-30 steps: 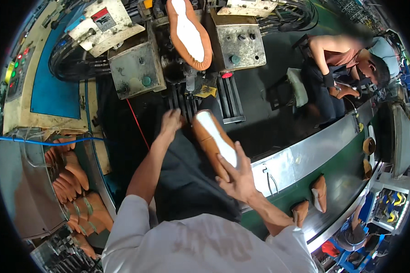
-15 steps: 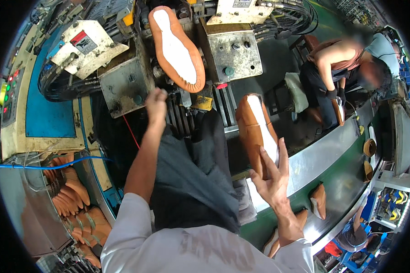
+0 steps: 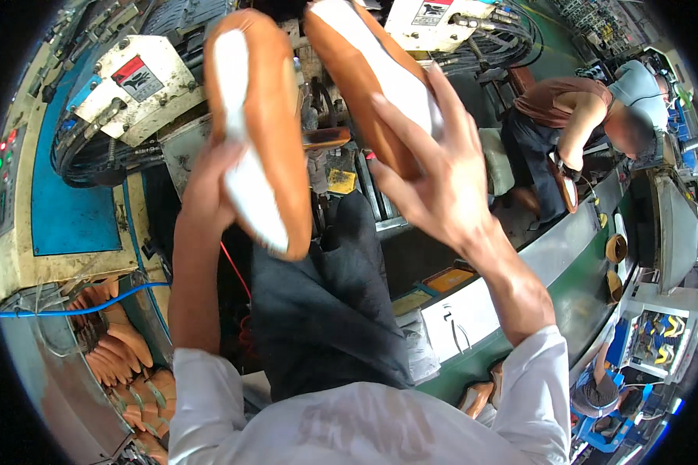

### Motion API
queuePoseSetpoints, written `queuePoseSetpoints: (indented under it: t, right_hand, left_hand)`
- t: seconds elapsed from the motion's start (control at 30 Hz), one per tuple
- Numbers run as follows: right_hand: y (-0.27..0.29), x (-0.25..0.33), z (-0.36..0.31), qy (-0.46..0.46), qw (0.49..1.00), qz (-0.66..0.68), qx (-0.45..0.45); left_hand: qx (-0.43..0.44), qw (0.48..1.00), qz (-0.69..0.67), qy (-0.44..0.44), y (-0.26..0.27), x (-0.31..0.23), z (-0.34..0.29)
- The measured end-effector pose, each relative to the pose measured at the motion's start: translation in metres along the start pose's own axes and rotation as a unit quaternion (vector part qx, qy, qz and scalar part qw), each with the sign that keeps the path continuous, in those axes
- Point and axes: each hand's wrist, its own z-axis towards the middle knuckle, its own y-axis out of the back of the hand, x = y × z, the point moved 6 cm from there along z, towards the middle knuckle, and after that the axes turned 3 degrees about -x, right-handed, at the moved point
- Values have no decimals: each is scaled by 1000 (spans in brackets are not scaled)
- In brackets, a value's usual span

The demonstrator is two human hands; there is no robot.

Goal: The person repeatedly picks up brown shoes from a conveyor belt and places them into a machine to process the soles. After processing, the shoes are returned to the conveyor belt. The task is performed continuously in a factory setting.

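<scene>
My left hand (image 3: 219,174) is closed around the side of a brown shoe upper (image 3: 278,147), blurred by motion, its white underside turned up. To the right, a second brown shoe upper (image 3: 347,66) with a white underside tilts toward the machine, its far end cut off by the top edge. My right hand (image 3: 446,174) grips its near end, thumb on one side and fingers over the white part. Both uppers are held above the machine's middle, where a yellow block (image 3: 341,181) shows between them.
White machine plates stand left (image 3: 141,77) and right (image 3: 426,22) with black hoses. Brown uppers (image 3: 120,345) are piled at left. A green conveyor (image 3: 551,302) carries shoes (image 3: 479,397) at right. A seated person (image 3: 558,132) works beyond it, holding a shoe.
My left hand has taken hold of a shoe upper and moved up and left. My right hand has carried its upper up and left, from beside the conveyor to the machine.
</scene>
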Motion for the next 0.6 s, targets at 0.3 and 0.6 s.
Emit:
queuePoseSetpoints:
  t: [0.3, 0.6]
  right_hand:
    - [-125, 6, 37, -106, 993, -1, 45]
    - [-137, 26, 21, -94, 994, -27, 43]
  left_hand:
    - [-54, 989, -139, 26, 35, 53, -204]
    - [-292, 943, -87, 132, 102, 146, -285]
